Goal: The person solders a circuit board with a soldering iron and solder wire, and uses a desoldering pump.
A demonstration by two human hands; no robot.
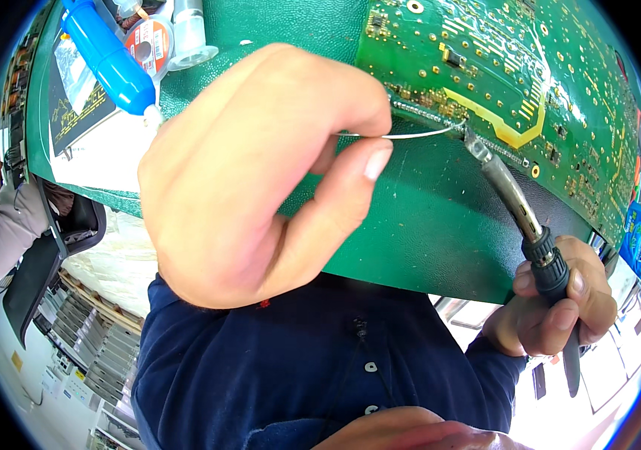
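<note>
Between thumb and forefinger, my left hand (260,172) pinches a thin solder wire (422,136). The wire's free end reaches the row of soldered pins along the near edge of a large green circuit board (410,64). My right hand (564,304) grips a soldering iron (512,191) by its black handle. The iron's tip meets the same pin row, right beside the wire's end. The board lies on a green mat (410,232). My left palm and the rest of the wire are hidden from view.
At the upper left lie a blue desoldering pump (110,60), a solder spool (148,43), a clear syringe (189,34) and a dark printed sheet (84,112). A blue packet (638,240) stands at the right. Another person's sleeve (5,229) shows at the far left, near a black chair (43,255).
</note>
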